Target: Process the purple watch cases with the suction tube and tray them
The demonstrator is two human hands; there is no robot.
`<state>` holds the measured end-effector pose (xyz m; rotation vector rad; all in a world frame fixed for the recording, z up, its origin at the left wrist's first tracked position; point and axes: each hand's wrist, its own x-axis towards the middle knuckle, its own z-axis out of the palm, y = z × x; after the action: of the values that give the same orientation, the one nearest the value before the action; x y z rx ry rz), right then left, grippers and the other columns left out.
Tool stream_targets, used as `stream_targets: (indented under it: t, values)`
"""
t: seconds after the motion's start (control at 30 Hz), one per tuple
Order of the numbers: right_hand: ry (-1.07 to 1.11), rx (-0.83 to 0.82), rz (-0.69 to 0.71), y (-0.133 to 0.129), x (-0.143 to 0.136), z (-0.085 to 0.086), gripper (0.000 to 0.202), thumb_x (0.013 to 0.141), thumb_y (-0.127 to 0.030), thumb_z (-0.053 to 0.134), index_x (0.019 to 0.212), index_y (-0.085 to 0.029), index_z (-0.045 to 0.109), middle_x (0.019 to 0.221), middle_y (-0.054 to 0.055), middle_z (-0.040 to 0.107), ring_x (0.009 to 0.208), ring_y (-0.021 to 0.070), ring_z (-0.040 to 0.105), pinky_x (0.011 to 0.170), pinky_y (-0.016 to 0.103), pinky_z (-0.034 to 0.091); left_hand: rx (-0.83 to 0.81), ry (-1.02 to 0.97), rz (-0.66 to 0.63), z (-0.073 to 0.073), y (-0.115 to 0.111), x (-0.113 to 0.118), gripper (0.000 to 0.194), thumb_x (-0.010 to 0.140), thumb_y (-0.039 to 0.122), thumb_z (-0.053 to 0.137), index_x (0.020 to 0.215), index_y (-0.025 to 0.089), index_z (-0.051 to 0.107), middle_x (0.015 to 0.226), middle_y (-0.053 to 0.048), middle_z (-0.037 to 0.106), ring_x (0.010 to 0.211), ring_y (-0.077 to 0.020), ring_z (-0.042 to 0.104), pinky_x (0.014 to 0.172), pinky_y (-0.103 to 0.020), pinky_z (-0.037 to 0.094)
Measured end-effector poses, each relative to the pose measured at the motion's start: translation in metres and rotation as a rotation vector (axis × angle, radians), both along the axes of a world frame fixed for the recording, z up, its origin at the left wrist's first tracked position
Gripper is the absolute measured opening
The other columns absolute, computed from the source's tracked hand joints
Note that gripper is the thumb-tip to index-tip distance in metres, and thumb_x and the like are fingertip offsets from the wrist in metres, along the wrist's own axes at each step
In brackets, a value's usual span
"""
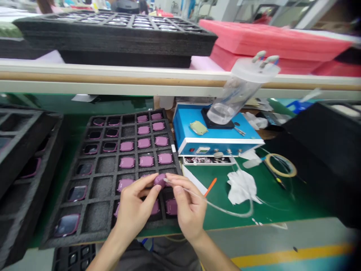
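My left hand (138, 201) is closed, pinching a small purple watch case (159, 180) between thumb and fingers above the black foam tray (103, 187). My right hand (188, 205) is closed on the end of a thin clear tube (222, 210), its pale tip close against the case. Whether the tip touches the case I cannot tell. Several purple watch case parts (127, 162) lie in the tray's right-hand compartments, while dark-screened purple watch fronts (77, 193) fill its left column. Some compartments between them hold nothing. My hands hide part of the tray's lower rows.
Behind the tray stands a blue dispenser box (186, 128) carrying a green watch case (199, 128) and a tilted clear cylinder (234, 98). An orange stick (211, 186), crumpled tissue (239, 188) and tape roll (282, 165) lie rightward. A shelf edge (113, 88) crosses above.
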<state>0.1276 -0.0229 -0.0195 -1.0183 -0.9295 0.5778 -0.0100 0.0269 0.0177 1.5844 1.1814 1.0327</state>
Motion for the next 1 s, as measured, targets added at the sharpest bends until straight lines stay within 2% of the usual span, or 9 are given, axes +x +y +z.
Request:
stream_targets:
  t: [0.07, 0.17, 0.27, 0.37, 0.43, 0.53, 0.63, 0.73, 1.0]
  values:
    - [0.014, -0.016, -0.023, -0.004, 0.0, -0.005, 0.019, 0.104, -0.023, 0.063, 0.108, -0.026, 0.081, 0.113, 0.008, 0.082, 0.109, 0.0223, 0.079, 0.094, 0.039, 0.067, 0.187, 0.224, -0.054, 0.011, 0.023, -0.006, 0.029, 0.095, 0.026, 0.068, 0.118, 0.019, 0.084, 0.113, -0.01, 0.085, 0.098, -0.0274, 0.083, 0.089, -0.037, 0.069]
    - [0.017, -0.056, -0.003, -0.008, 0.0, -0.009, 0.017, 0.103, -0.024, 0.065, 0.106, -0.025, 0.081, 0.112, 0.007, 0.082, 0.108, 0.023, 0.079, 0.094, 0.041, 0.068, 0.402, 0.631, -0.047, 0.031, 0.091, -0.013, 0.038, 0.1, 0.02, 0.056, 0.13, 0.021, 0.079, 0.131, -0.011, 0.08, 0.122, -0.0296, 0.075, 0.112, -0.044, 0.058]
    - [0.018, -0.088, 0.02, -0.01, -0.001, -0.01, 0.015, 0.102, -0.026, 0.067, 0.103, -0.024, 0.082, 0.109, 0.007, 0.082, 0.106, 0.0227, 0.079, 0.093, 0.041, 0.068, 0.31, 0.95, -0.132, 0.044, 0.173, -0.016, 0.043, 0.098, 0.013, 0.052, 0.131, 0.019, 0.078, 0.134, -0.01, 0.079, 0.126, -0.0277, 0.073, 0.113, -0.037, 0.053]
    - [0.016, -0.114, 0.023, -0.011, -0.001, -0.009, 0.015, 0.101, -0.028, 0.068, 0.103, -0.024, 0.082, 0.108, 0.007, 0.082, 0.104, 0.0218, 0.079, 0.092, 0.04, 0.069, 0.252, 1.023, -0.195, 0.043, 0.222, -0.017, 0.04, 0.087, 0.007, 0.058, 0.115, 0.018, 0.085, 0.12, -0.008, 0.084, 0.111, -0.0255, 0.078, 0.102, -0.029, 0.057]
    - [0.015, -0.117, 0.025, -0.011, 0.0, -0.009, 0.015, 0.101, -0.028, 0.068, 0.102, -0.024, 0.082, 0.108, 0.007, 0.082, 0.103, 0.0218, 0.079, 0.091, 0.039, 0.069, 0.274, 1.046, -0.201, 0.039, 0.225, -0.023, 0.045, 0.087, 0.008, 0.058, 0.123, 0.018, 0.082, 0.129, -0.007, 0.081, 0.118, -0.024, 0.075, 0.106, -0.027, 0.054]
    - [0.014, -0.105, 0.029, -0.011, 0.0, -0.009, 0.015, 0.101, -0.028, 0.068, 0.102, -0.024, 0.082, 0.107, 0.008, 0.082, 0.104, 0.0226, 0.079, 0.089, 0.04, 0.07, 0.348, 1.082, -0.131, 0.032, 0.196, -0.048, 0.052, 0.093, 0.012, 0.054, 0.141, 0.014, 0.072, 0.148, -0.012, 0.07, 0.14, -0.0274, 0.062, 0.122, -0.037, 0.044]
    - [0.008, -0.103, 0.048, -0.011, 0.001, -0.008, 0.014, 0.101, -0.027, 0.069, 0.102, -0.025, 0.082, 0.106, 0.007, 0.082, 0.104, 0.0216, 0.079, 0.088, 0.037, 0.07, 0.343, 1.146, -0.108, 0.027, 0.156, -0.078, 0.046, 0.094, 0.014, 0.055, 0.134, 0.014, 0.076, 0.139, -0.015, 0.075, 0.135, -0.034, 0.066, 0.121, -0.047, 0.047]
    - [0.02, -0.109, 0.069, -0.012, 0.001, -0.007, 0.014, 0.1, -0.027, 0.069, 0.101, -0.024, 0.082, 0.104, 0.007, 0.082, 0.103, 0.0207, 0.079, 0.084, 0.034, 0.071, 0.3, 1.198, -0.135, 0.024, 0.135, -0.096, 0.046, 0.092, 0.015, 0.061, 0.135, 0.02, 0.077, 0.14, -0.011, 0.076, 0.131, -0.035, 0.069, 0.115, -0.047, 0.052]
    - [0.019, -0.15, 0.046, -0.012, -0.002, -0.007, 0.015, 0.098, -0.032, 0.072, 0.1, -0.022, 0.083, 0.104, 0.008, 0.082, 0.096, 0.0203, 0.08, 0.081, 0.034, 0.071, 0.251, 1.203, -0.109, 0.03, 0.159, -0.096, 0.039, 0.095, 0.023, 0.067, 0.132, 0.027, 0.079, 0.13, -0.008, 0.081, 0.122, -0.0317, 0.075, 0.108, -0.041, 0.055]
